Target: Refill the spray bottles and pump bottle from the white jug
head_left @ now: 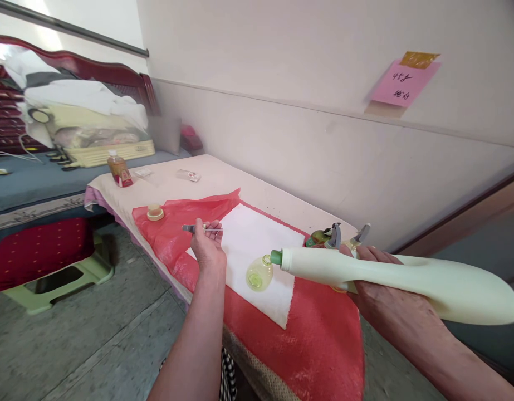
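Note:
My right hand [377,289] is wrapped round a large pale green bottle [399,278], held sideways with its green neck pointing left. Just off that neck, a small clear round bottle [259,274] with yellowish liquid lies on a white cloth [257,239]. My left hand [207,245] is raised over the cloth's left edge and pinches a thin clear tube with a dark tip [200,228]. A red plastic sheet [323,334] lies under the cloth on the table.
A yellow cap [155,212] sits on the red sheet's far left. Spray triggers and a green bottle [329,236] lie by the wall. A small amber bottle [120,170] stands at the table's far end. A red stool [43,256] stands on the floor at left.

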The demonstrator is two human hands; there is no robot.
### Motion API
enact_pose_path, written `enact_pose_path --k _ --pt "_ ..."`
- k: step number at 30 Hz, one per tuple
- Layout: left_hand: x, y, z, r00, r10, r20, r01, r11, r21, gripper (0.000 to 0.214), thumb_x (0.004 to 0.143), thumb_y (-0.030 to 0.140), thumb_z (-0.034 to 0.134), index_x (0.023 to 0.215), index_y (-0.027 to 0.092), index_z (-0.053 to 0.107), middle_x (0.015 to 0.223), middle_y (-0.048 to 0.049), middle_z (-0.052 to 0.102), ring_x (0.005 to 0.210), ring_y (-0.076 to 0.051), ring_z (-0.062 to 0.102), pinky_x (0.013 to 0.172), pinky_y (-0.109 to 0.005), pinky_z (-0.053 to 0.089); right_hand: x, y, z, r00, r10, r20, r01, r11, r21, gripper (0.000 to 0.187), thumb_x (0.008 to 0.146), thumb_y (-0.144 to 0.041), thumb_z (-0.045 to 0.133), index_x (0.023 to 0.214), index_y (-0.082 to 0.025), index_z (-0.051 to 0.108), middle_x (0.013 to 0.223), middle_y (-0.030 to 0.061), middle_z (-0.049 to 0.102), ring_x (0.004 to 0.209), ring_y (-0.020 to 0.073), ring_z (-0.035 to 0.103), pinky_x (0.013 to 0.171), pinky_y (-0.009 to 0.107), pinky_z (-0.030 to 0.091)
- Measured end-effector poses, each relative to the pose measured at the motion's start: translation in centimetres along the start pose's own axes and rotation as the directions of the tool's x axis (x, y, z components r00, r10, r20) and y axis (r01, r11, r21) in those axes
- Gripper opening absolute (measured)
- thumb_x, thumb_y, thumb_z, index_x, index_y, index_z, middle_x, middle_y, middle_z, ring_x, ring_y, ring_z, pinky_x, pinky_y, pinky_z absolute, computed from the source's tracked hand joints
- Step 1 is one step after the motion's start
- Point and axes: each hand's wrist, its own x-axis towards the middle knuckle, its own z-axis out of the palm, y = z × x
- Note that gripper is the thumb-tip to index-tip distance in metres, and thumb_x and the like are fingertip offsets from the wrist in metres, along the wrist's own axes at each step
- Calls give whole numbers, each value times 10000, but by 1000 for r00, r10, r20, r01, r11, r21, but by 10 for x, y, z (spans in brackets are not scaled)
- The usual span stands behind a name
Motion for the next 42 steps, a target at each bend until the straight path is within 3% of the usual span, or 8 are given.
enact_pose_path --k 14,22,31,42 --pt "-2 -1 0 1000 5 13 -4 1000 -5 319 781 476 612 829 170 534 802 -56 657 709 -133 646 679 -251 475 6 2 -7 1000 -28 4 28 999 41 463 860 -77 404 1304 -68 532 1186 210 520 1119 372 480 986 530 414" --pt "-4 -1 1 1000 4 8 -4 1000 0 315 776 473 613 827 172 533 798 -53 659 704 -132 643 678 -249 470 11 4 -14 999 -45 -14 46 997 54 471 833 -30 401 1272 -61 569 1073 199 566 1046 354 522 945 531 438" --pt "-3 -1 1 1000 4 5 -4 1000 -8 310 775 464 617 829 169 536 800 -56 662 703 -133 645 672 -248 474 11 5 -15 998 -59 26 60 998 -11 494 837 -24 390 1305 -68 541 1085 193 553 1052 352 505 961 519 426" --pt "-1 -2 -1 1000 -1 10 1 1000 -9 321 771 478 621 831 173 539 805 -55 663 717 -136 650 678 -250 479 12 6 -15 997 -69 -42 68 997 -39 468 854 -32 384 1295 -79 532 1074 173 546 1039 330 506 947 503 439"
